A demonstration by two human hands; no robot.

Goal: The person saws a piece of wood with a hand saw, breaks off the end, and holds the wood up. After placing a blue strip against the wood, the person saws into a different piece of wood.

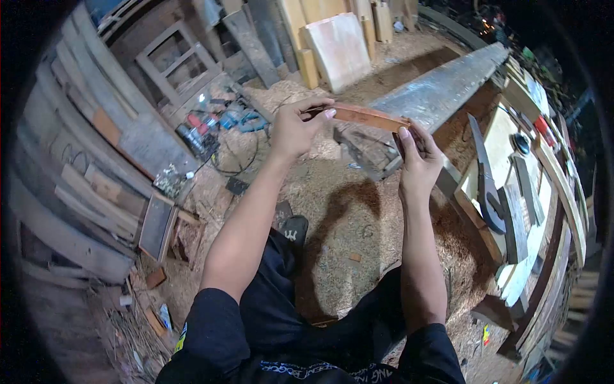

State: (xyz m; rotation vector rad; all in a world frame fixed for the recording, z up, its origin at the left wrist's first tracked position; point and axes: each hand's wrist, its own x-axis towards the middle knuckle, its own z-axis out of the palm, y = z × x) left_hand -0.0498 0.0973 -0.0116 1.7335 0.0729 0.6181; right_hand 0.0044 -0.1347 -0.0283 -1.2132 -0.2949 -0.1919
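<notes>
Wooden strip (368, 118): raised before the grey bench (441, 86), apparently for inspection (my guess).
Left hand (297, 128): thumb and fingers pinched one end.
Right hand (420, 159): pinched the other.
Both hands: next move seemingly called for steady, even support.

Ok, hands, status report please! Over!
Left hand, right hand: pinching near opposite ends. Reddish wooden strip: held up above the floor. Nothing seen blocking it.

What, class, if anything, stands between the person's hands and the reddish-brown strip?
Nothing visible does: the left hand holds the reddish-brown strip near one end, the right hand near the other, both touching it directly.
</notes>
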